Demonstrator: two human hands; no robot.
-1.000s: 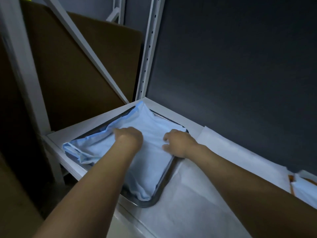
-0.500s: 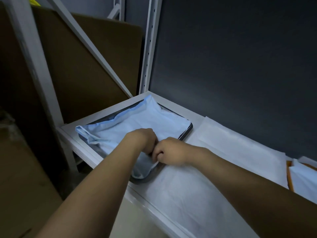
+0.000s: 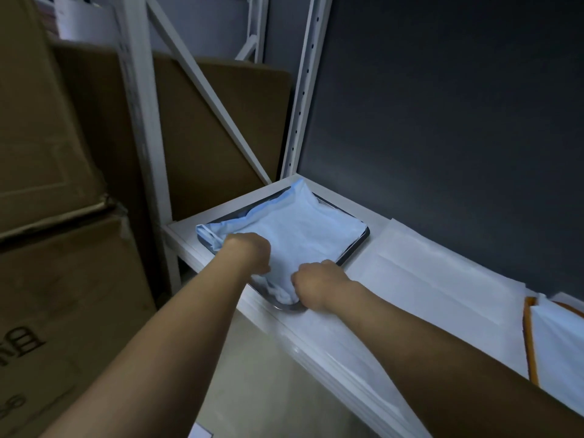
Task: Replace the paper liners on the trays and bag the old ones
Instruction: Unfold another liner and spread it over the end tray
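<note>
A dim storeroom, with a white rack shelf (image 3: 202, 218) set against a dark wall. Stacked cardboard boxes (image 3: 47, 153) stand well to the left of the tray, and a brown board (image 3: 221, 137) leans behind the rack's diagonal brace, beyond the tray's far left side. The dark metal tray (image 3: 355, 250) sits at the left end of the shelf, skewed to the shelf edge, with one corner at the near lip. A pale blue paper liner (image 3: 300, 229) lies in the tray, rumpled, its left edge folded up over the rim. The person's left hand (image 3: 249, 254) is on the tray's near side, fingers curled down into the liner. The right hand (image 3: 316, 282) is at the tray's near corner, fingers curled around a bunched fold of the same liner. Just right of the tray, white paper sheets (image 3: 426, 273) lie flat on the shelf. Farther right, an orange-rimmed tray (image 3: 529, 336) is cut off by the frame.
</note>
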